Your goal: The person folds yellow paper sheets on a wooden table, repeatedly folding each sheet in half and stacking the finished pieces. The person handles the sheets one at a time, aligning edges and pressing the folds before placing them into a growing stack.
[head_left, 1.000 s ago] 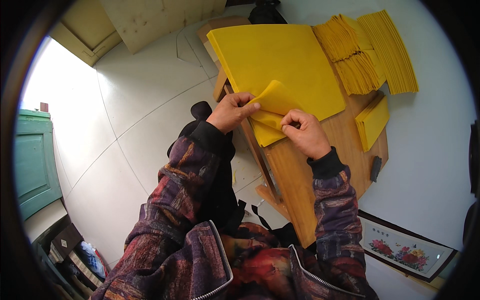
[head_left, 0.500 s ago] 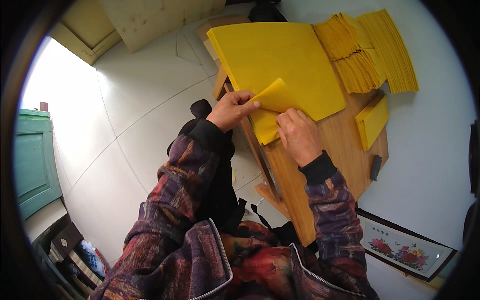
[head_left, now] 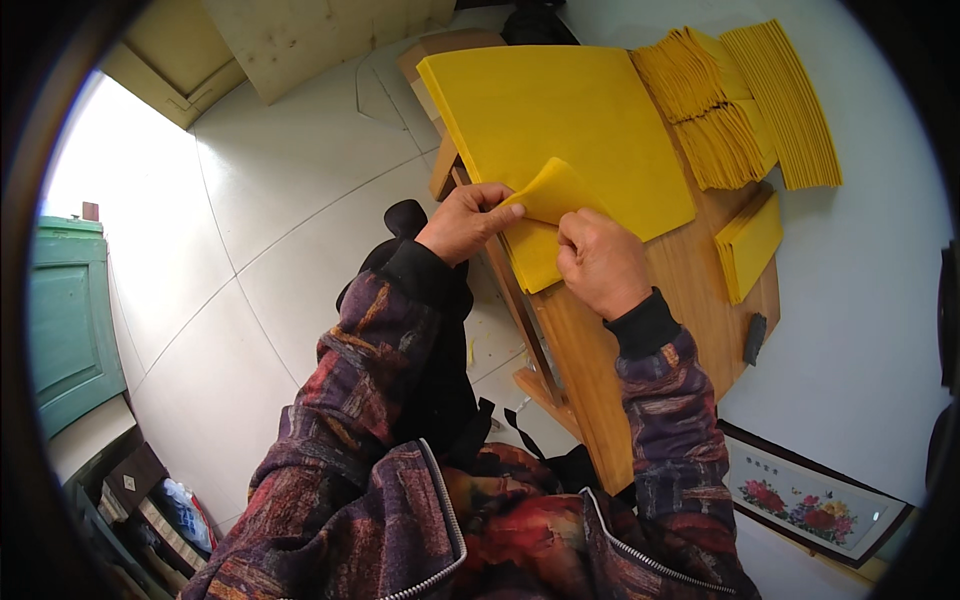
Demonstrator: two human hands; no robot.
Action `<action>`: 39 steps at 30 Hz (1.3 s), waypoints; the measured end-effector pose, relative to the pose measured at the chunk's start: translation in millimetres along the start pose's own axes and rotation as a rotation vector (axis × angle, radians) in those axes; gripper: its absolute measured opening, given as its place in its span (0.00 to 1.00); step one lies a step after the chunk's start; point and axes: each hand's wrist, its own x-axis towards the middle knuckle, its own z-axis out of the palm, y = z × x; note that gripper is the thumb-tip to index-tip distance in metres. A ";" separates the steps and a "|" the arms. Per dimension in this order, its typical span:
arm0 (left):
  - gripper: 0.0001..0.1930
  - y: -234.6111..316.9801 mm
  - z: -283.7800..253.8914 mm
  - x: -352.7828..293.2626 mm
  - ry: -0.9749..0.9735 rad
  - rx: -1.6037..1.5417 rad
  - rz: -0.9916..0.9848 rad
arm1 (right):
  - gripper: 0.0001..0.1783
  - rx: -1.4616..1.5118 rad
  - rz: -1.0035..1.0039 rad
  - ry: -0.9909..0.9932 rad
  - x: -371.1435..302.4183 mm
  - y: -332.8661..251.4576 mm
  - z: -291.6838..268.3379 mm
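Note:
A thick stack of large yellow sheets (head_left: pixel 590 120) lies on the wooden table (head_left: pixel 590 360), its near corner toward me. My left hand (head_left: pixel 468 222) pinches the folded edge of the top yellow sheet (head_left: pixel 556 190), thumb above, at the stack's left side. That sheet's edge is lifted and bent over into a raised point. Closed with the fingers curled in, my right hand (head_left: pixel 605 262) presses on the same sheet's right end near the stack's front edge. Its fingertips are partly hidden, but the yellow sheet meets them.
Bundles of folded yellow sheets (head_left: pixel 715 140) stand at the table's far right, against the wall. A smaller folded yellow bundle (head_left: pixel 748 245) and a dark grey block (head_left: pixel 754 338) lie nearer. A framed flower picture (head_left: pixel 810 495) leans at lower right.
My right hand has shifted slightly to the right, its fingers curled tighter. My left hand keeps its pinch on the sheet, and the raised fold has barely changed.

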 end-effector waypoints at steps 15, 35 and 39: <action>0.12 1.1 1.5 -1.4 0.010 0.009 0.004 | 0.05 -0.224 -0.224 0.058 -4.1 0.0 9.2; 0.12 0.8 -0.2 -0.8 -0.024 0.064 0.022 | 0.02 0.182 0.012 -0.053 5.1 8.8 -6.8; 0.13 2.0 0.4 -2.0 0.010 0.059 0.008 | 0.02 0.193 0.026 -0.082 6.7 9.4 -6.5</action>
